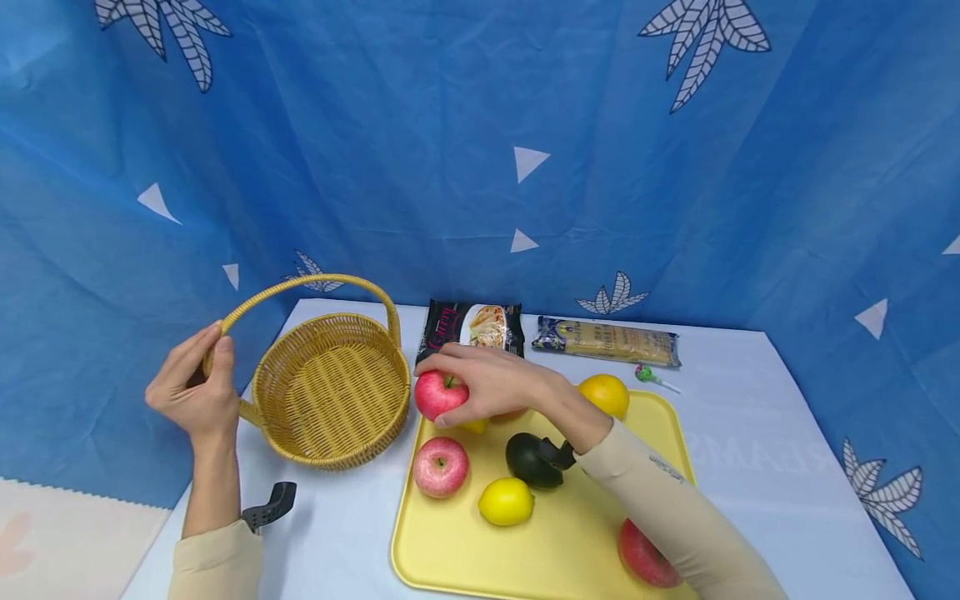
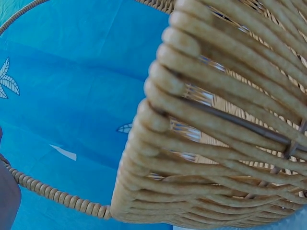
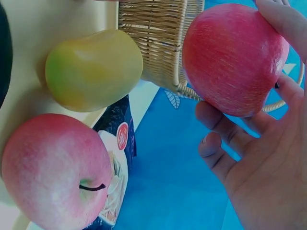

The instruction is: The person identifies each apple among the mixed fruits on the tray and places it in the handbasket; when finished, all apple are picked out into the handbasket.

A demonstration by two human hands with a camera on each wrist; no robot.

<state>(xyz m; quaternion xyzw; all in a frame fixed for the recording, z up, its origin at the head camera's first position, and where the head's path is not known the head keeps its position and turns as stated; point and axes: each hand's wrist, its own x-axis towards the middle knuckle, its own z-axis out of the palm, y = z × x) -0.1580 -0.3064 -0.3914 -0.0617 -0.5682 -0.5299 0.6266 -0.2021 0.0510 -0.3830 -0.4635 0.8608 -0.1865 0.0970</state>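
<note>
grasping a glossy round red apple (image 1: 437, 397) in right hand (image 1: 491, 382) fingers, prob wrapped round against slipping. also pinching an arched tan wicker handle (image 1: 322, 278) in left hand (image 1: 195, 387) fingers, prob steadying the round tan woven basket (image 1: 341, 404) just right of those.

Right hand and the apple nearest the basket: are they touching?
Touching. The right wrist view shows the right hand holding the apple, with fingers meeting its lower edge and no gap between.

4 apples (image 1: 441, 394) (image 1: 441, 467) (image 1: 648, 557) (image 3: 55, 172) | 2 packets (image 1: 486, 325) (image 1: 611, 340) | 1 each: lemon (image 1: 506, 502), mango (image 3: 93, 71), avocado (image 1: 529, 459), round yellow fruit (image 1: 606, 393), lollipop (image 1: 647, 374), basket (image 1: 337, 400), tray (image 1: 465, 554)
</note>
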